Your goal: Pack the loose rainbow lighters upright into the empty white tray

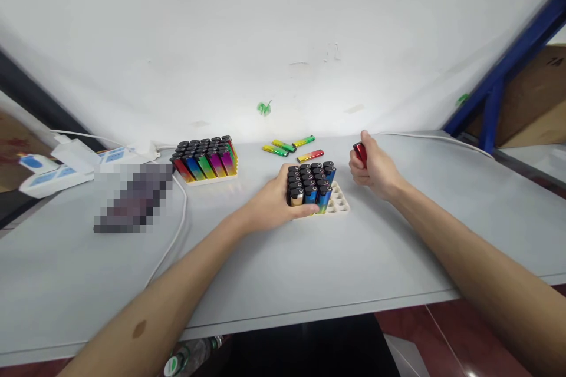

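Observation:
My left hand is wrapped around the left side of a block of black-topped lighters standing in a white holed tray. Its thumb lies across the front of the lighters. Bare holes show along the tray's right side. To the right, above the table, my right hand is closed round a red lighter, thumb raised near the lighter's top end. The fingers hide most of that lighter. Behind the tray lie a red-and-yellow lighter and several green-and-yellow lighters without black tops showing.
A second tray full of colourful lighters stands at the left rear. Left of it are a pixelated dark object, a white power strip and a white cable. The white wall rises behind the grey table.

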The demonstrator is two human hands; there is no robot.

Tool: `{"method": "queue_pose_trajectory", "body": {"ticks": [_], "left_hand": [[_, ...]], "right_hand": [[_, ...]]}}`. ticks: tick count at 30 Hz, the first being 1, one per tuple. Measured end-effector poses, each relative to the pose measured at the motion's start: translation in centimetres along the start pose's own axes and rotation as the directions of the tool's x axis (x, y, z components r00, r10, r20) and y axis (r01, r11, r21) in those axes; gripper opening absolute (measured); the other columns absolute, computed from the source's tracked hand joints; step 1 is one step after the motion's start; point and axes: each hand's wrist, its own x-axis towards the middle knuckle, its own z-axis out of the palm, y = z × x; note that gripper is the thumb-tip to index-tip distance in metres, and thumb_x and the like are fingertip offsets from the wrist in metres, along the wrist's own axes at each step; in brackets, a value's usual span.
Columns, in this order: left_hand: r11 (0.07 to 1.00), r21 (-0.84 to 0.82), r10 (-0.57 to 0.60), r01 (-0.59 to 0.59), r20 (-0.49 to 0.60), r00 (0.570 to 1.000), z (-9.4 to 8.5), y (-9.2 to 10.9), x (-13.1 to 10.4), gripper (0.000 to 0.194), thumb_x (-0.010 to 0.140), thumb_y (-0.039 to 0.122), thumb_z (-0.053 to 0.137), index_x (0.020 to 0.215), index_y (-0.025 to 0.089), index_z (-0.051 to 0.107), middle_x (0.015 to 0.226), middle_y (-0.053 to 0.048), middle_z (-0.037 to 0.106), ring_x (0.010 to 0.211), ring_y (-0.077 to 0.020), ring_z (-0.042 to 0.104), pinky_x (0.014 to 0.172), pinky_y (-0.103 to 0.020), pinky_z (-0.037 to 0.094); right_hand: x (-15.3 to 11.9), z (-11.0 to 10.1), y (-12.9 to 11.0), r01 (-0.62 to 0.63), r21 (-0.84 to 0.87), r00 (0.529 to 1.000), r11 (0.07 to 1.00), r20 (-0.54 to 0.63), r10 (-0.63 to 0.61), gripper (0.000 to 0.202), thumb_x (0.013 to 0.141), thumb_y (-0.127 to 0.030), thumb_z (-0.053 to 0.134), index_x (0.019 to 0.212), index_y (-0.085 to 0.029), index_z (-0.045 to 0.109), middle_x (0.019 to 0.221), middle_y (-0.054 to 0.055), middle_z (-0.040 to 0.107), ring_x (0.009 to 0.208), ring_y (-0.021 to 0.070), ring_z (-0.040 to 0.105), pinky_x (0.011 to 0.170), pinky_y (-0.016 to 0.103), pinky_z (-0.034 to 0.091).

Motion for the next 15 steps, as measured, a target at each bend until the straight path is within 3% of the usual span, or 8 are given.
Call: {"method": "queue_pose_trajectory", "body": {"ticks": [7, 15], "left_hand": [[1.0, 0.011, -0.01, 0.01, -0.012, 1.0, 0.01, 0.07, -0.04, 0.068, 0.074, 0.047, 0.077, 0.126, 0.024, 0.041, 0.122, -0.007, 0.064, 0.109, -0.0274, 0.063, 0.089, -0.04, 0.05], [1.0, -0.005, -0.01, 0.01, 0.003, 1.0, -0.03, 0.08, -0.03, 0.069, 0.073, 0.048, 0.078, 0.126, 0.024, 0.04, 0.124, -0.009, 0.063, 0.112, -0.0284, 0.062, 0.088, -0.04, 0.05]], "right_hand": [[0.15, -0.19, 0.21, -0.026, -0.013, 1.0, 1.0, 0.012, 0.026, 0.047, 0.091, -0.049, 0.041, 0.053, -0.023, 0.03, 0.044, -0.006, 0.02, 0.041, 0.0082, 0.012, 0.042, 0.027, 0.009], [-0.01, -0.17, 0.31, -0.022, -0.046, 0.997, 0.999, 0.069, 0.025, 0.048, 0.091, -0.051, 0.04, 0.053, -0.024, 0.03, 0.045, -0.006, 0.02, 0.042, 0.0094, 0.011, 0.042, 0.028, 0.011]]}}
